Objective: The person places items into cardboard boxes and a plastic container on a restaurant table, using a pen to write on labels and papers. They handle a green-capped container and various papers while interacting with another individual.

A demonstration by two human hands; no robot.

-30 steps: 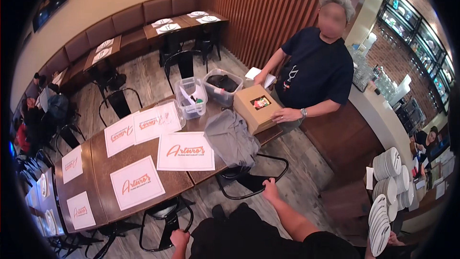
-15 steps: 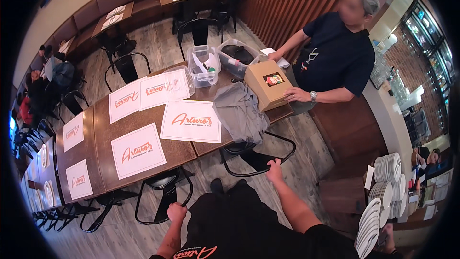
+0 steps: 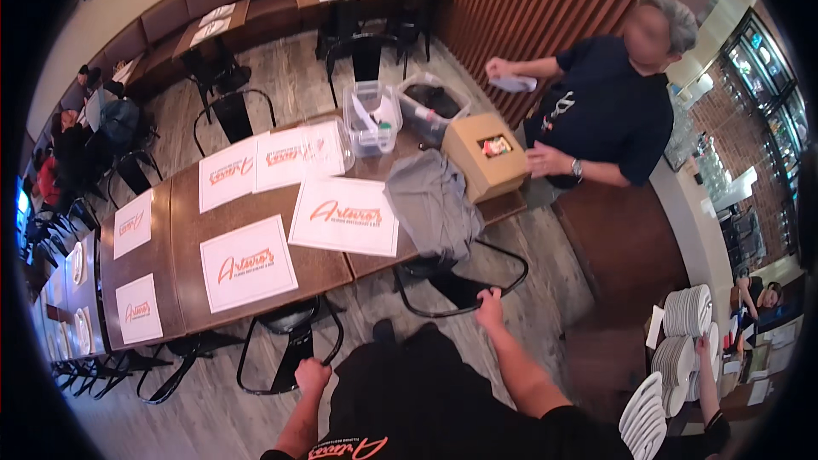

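Observation:
My left hand (image 3: pixel 313 374) is closed around the back rail of a black metal chair (image 3: pixel 295 356) at the table's near side. Farther right, my right hand (image 3: pixel 490 307) grips the back of a second black chair (image 3: pixel 460 290). Both chairs stand partly under the long brown table (image 3: pixel 192 264). White placemats with orange lettering, among them one near the middle (image 3: pixel 247 266), lie on its top. A crumpled grey cloth (image 3: pixel 433 204) is spread over the table edge beyond my right hand.
A cardboard box (image 3: pixel 483 158) and two clear plastic bins, one of them nearer the middle (image 3: pixel 371 123), stand at the table's right end. A co-worker (image 3: pixel 588 102) stands behind the box. Stacked white plates (image 3: pixel 686 313) sit on the right counter.
The co-worker's far hand has lifted a pale folded item off the table area, the other hand staying by the box. Another person's arm now reaches to the plates. My hands keep their grip.

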